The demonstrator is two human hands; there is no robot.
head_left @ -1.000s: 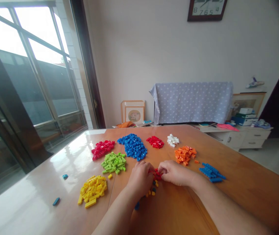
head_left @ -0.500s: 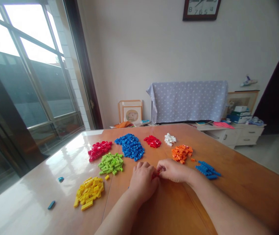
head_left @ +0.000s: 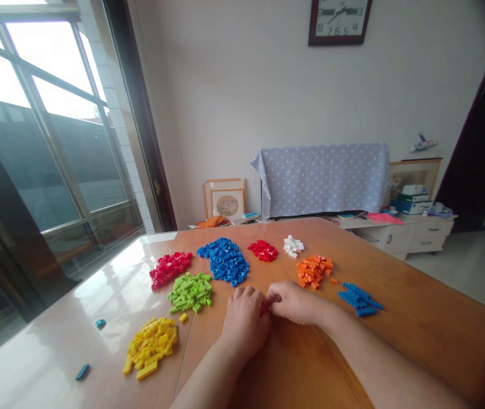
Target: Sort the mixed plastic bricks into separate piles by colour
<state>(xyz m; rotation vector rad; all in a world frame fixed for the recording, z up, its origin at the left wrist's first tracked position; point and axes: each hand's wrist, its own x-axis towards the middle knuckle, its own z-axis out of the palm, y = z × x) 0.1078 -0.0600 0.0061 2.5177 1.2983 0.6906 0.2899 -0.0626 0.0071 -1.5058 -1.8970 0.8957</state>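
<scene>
My left hand (head_left: pixel 246 321) is closed around a small red piece (head_left: pixel 263 308), most of which its fingers and palm hide. From the right, my right hand (head_left: pixel 289 301) pinches at the same red piece, its fingertips against my left hand. Both hands are low over the wooden table (head_left: pixel 297 363), near its middle. Beyond them lie a pile of blue round bricks (head_left: pixel 229 262), a red pile (head_left: pixel 263 250) and an orange pile (head_left: pixel 314 271). Left of my left hand are green bricks (head_left: pixel 190 292) and yellow bricks (head_left: pixel 152 343).
Crimson bricks (head_left: pixel 170 269) lie at the back left and white bricks (head_left: pixel 293 246) at the back. Long blue bricks (head_left: pixel 359 299) rest right of my right hand. Two teal pieces, one near (head_left: pixel 82 372) and one farther (head_left: pixel 100 323), lie at the left.
The view has tilted slightly up and shifted, so the piles sit a little lower and farther left. My hands have drawn slightly closer together around the red piece.
</scene>
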